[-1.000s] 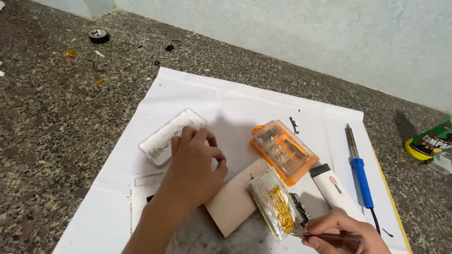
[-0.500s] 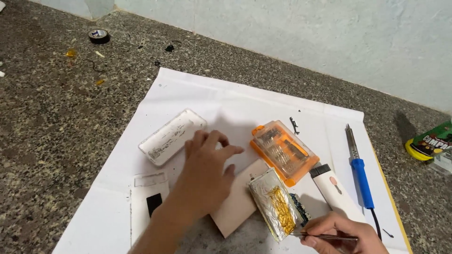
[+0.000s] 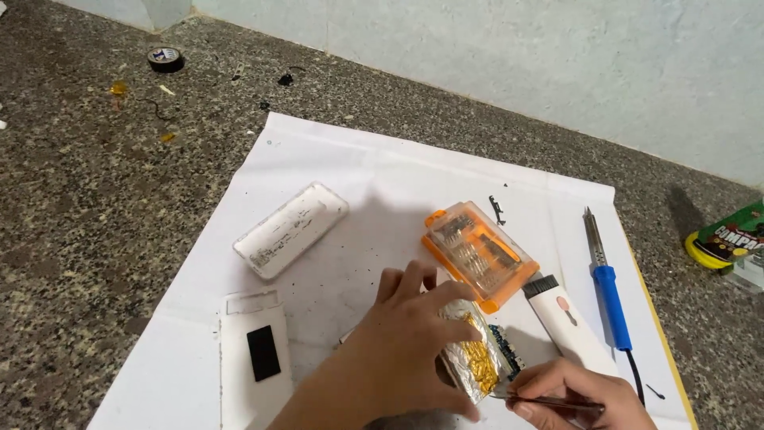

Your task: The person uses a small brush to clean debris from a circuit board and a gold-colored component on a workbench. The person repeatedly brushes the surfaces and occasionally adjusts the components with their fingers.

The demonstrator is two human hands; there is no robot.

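Note:
My left hand (image 3: 402, 338) rests over the near middle of a white paper sheet (image 3: 382, 183), fingers spread and touching a silver foil-wrapped pack with gold strips (image 3: 471, 358). A small blue circuit board (image 3: 507, 350) pokes out beside the pack. My right hand (image 3: 577, 398) at the bottom right pinches a thin dark tool (image 3: 549, 402) whose tip points at the pack. An orange clear-lidded bit case (image 3: 477, 253) lies just beyond my left fingers.
A white plastic shell (image 3: 290, 229) and a white cover with a black patch (image 3: 255, 354) lie on the left of the sheet. A white brush-tipped device (image 3: 561, 318) and a blue-handled soldering iron (image 3: 606, 279) lie on the right. A tape roll (image 3: 165, 57) sits on the speckled floor.
My left hand has slid right, away from the white shell and onto the foil pack, covering the tan board it rested on. My right hand stays put with the tool.

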